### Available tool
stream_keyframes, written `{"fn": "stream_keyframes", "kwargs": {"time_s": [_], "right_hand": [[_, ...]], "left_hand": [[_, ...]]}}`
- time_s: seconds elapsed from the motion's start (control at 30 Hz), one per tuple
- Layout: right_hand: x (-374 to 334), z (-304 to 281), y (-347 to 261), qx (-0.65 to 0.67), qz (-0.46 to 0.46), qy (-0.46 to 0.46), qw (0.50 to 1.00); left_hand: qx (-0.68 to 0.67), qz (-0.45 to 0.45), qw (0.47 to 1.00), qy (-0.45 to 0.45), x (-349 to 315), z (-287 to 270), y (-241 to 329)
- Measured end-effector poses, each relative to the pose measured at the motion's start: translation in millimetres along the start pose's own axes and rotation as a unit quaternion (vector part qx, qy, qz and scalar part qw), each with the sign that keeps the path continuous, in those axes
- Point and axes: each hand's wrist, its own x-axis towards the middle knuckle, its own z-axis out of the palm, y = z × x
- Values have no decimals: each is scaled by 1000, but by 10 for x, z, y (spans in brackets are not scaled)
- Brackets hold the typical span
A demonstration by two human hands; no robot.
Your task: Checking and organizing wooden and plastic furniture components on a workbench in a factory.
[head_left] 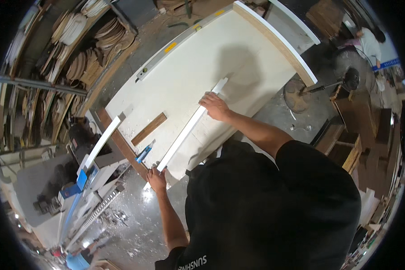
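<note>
A long narrow white strip [184, 133] lies slantwise across a large white board [189, 67]. My left hand [156, 179] grips the strip near its lower end, at the board's near edge, with the fingers bent over it. Farther up, my right hand [215, 106] is closed over the strip a little short of its notched far end. A blue utility knife [144, 154] lies left of the strip. Beyond the knife rests a short brown wood strip [149, 129]. The undersides of both hands are hidden.
A spirit level [168, 48] lies along the board's far left edge. A curved white-edged panel [279, 42] stands at its far right end. Shelves of wood pieces [83, 63] stand at left, and a long white piece [103, 140] juts up beside the board. Other people work farther off.
</note>
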Motion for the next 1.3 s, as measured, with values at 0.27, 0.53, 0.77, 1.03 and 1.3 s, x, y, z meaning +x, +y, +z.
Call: {"fn": "stream_keyframes", "kwargs": {"time_s": [0.27,0.53,0.77,1.03,1.3], "right_hand": [[18,69,169,56,-53,-55,995],[-477,-71,-207,49,2,-85,995],[-853,187,1088,9,249,47,967],[-890,509,1213,316,374,83,868],[-993,628,1301,495,398,199,747]], "left_hand": [[61,-159,985,4,-283,-7,-291],[0,-242,970,28,-440,-159,-541],[-187,-275,924,190,-632,-206,-1050],[-498,-350,767,202,-762,239,-1181],[-513,-336,753,237,-807,406,-1353]]}}
